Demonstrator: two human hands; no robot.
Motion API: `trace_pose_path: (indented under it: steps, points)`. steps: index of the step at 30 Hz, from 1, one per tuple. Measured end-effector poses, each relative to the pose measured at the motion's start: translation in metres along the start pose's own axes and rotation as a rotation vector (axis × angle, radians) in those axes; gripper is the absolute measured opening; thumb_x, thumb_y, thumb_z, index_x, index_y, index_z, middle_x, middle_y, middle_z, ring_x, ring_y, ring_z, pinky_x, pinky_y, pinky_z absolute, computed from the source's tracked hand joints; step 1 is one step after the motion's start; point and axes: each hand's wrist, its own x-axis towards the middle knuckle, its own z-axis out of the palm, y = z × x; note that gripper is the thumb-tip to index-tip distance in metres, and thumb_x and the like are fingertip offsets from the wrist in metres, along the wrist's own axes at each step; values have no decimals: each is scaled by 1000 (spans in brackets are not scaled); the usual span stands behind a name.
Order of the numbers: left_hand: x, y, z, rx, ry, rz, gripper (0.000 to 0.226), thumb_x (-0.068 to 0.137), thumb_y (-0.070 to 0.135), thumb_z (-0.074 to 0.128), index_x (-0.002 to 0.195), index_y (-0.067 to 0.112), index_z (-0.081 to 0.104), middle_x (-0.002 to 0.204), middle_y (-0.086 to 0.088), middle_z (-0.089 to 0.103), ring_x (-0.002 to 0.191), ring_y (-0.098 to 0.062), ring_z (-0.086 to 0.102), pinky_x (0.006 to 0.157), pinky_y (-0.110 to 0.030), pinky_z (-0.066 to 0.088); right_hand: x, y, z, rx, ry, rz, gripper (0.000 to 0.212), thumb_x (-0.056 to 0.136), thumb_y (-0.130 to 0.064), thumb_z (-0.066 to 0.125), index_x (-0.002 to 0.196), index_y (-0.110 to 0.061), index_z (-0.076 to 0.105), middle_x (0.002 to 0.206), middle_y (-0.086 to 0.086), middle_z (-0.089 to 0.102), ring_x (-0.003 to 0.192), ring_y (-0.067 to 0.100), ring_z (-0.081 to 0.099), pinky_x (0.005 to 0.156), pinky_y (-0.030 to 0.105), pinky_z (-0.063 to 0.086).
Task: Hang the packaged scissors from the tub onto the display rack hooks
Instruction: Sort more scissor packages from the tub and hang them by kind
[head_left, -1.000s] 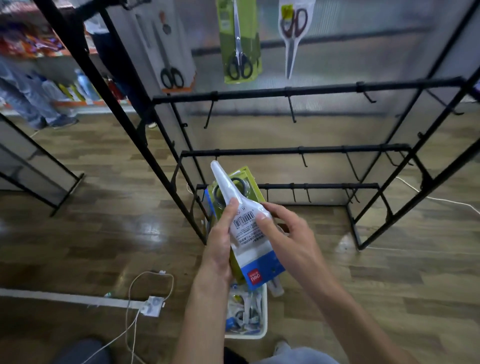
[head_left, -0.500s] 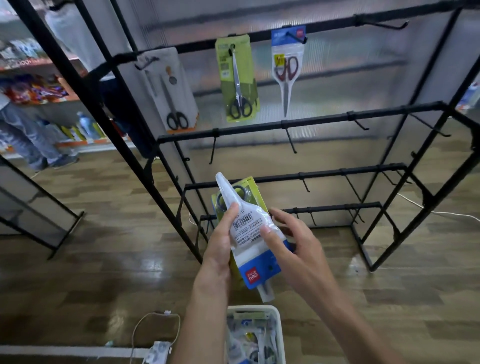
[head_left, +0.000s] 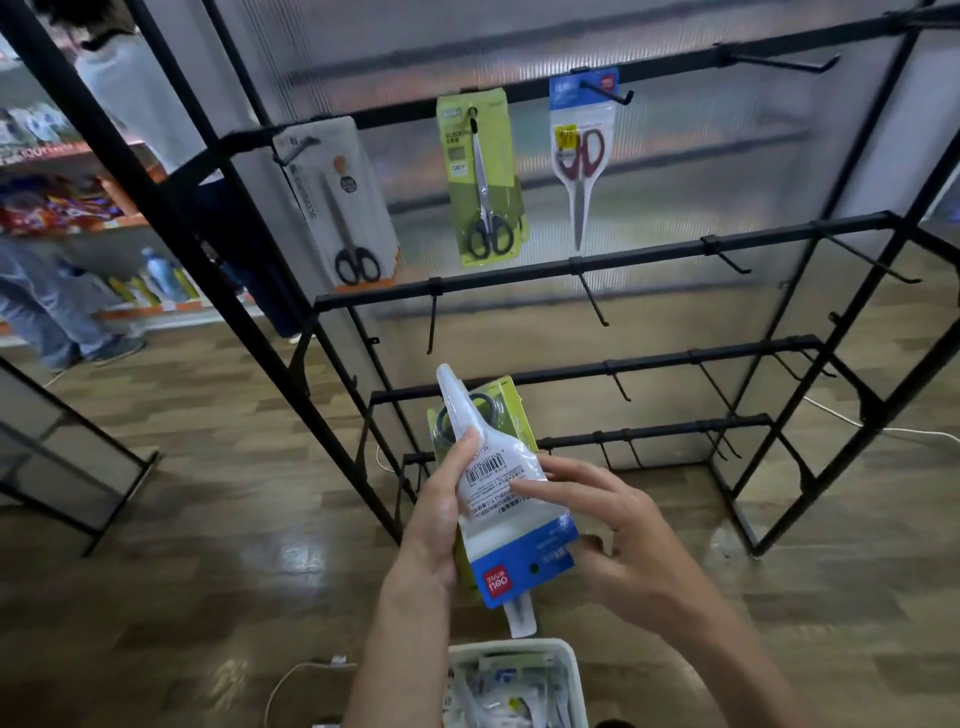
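In front of the black metal display rack (head_left: 571, 267), a left hand (head_left: 439, 525) grips a white-and-blue packaged pair of scissors (head_left: 501, 499) stacked on a green pack (head_left: 511, 402); the right hand's (head_left: 618, 535) fingers pinch its edge, above the white plastic tub (head_left: 569, 670).

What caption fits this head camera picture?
Both hands hold white-and-blue packaged scissors before a black wire display rack.
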Motion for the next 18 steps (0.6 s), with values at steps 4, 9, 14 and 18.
trace_pose_path:
  steps: [4,9,14,18]
  points:
    - [17,0,6,-20,-10,-27,62,94,52,61,133,4,68,118,-25,75,96,-38,76,79,-46,65,14,16,-21,-210,40,-129,57,89,-15,63,136,-47,61,139,-22,58,132,2,51,95,29,58]
    - [39,-6,26,-62,15,-10,52,98,50,64,125,5,70,110,-23,75,94,-36,76,85,-46,62,39,33,-65,-282,29,-225,27,89,-34,71,113,-44,76,128,-16,58,121,5,56,86,20,55]
    - [58,-16,66,-169,19,-9,67,102,60,58,138,5,69,130,-25,69,112,-38,70,105,-51,50,63,34,-102,-220,-11,-319,16,94,-38,69,103,-27,75,142,-17,56,133,8,53,99,24,51]
    - [82,-11,91,-121,108,50,82,86,69,66,130,0,66,111,-23,78,94,-32,80,75,-38,65,78,33,-119,7,-9,-304,16,105,-21,59,113,-11,69,132,-14,67,133,11,58,99,23,51]
